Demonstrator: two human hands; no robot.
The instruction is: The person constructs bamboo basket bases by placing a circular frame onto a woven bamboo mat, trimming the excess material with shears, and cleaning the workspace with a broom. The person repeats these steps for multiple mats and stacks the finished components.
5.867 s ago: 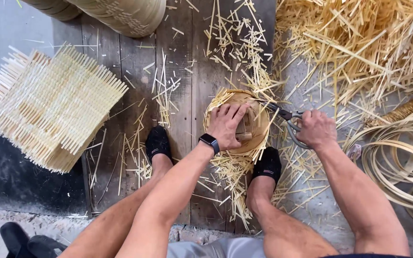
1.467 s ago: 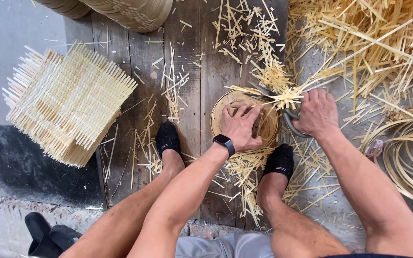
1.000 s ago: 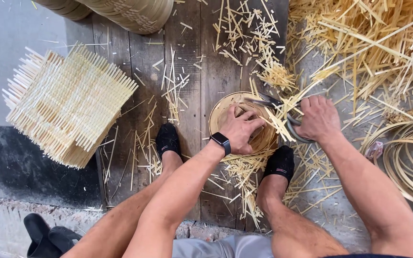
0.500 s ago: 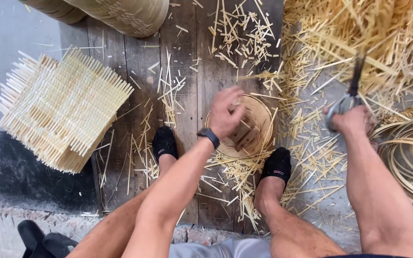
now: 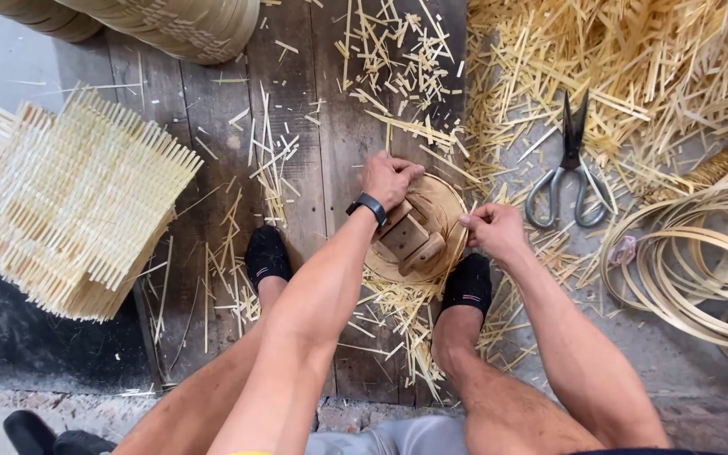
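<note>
Here, hands (image 5: 440, 202) gripping basket (image 5: 444, 198), block (image 5: 406, 238) inside

We are seeing soft, even daylight.
Shadows are staying faint; the frame's edges are bending slightly, everything reading sharp.

- Single head cam, worn by the person, looked almost straight down over the knees at the round woven disc (image 5: 431, 221).
- Close range: disc sat near frame centre, forearms filled the lower half.
- Plank floor (image 5: 297, 109) ran above the disc.
- No second view, nothing shared.
</note>
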